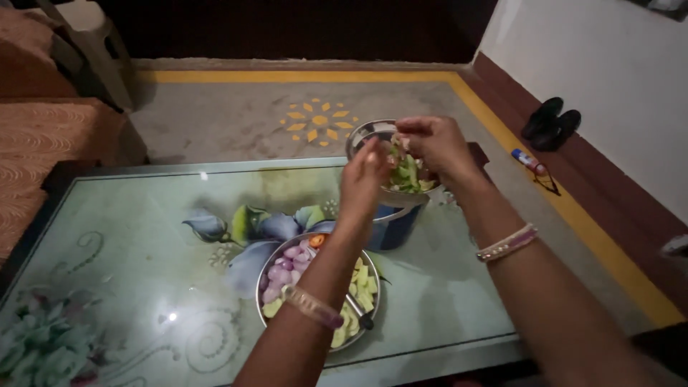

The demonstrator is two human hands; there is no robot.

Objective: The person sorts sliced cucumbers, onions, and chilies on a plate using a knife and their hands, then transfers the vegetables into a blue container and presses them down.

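Observation:
My left hand (364,179) and my right hand (434,147) meet above a steel pot (364,133) that stands at the far side of the glass table (143,236). Both pinch a green vegetable piece (405,174) between their fingertips, over more green pieces in the pot. The pot's lower part looks blue (395,223). Under my left forearm lies a round steel plate (262,290) with peeled pinkish shallots (281,271), pale yellow-green cut pieces (364,276) and a dark-handled utensil (360,317). Each wrist wears a bangle.
The table top has a printed flower pattern and ends close to me. A brown sofa (43,136) stands at the left. On the floor at the right lie black shoes (549,122) and a small tube (529,160) by the wall.

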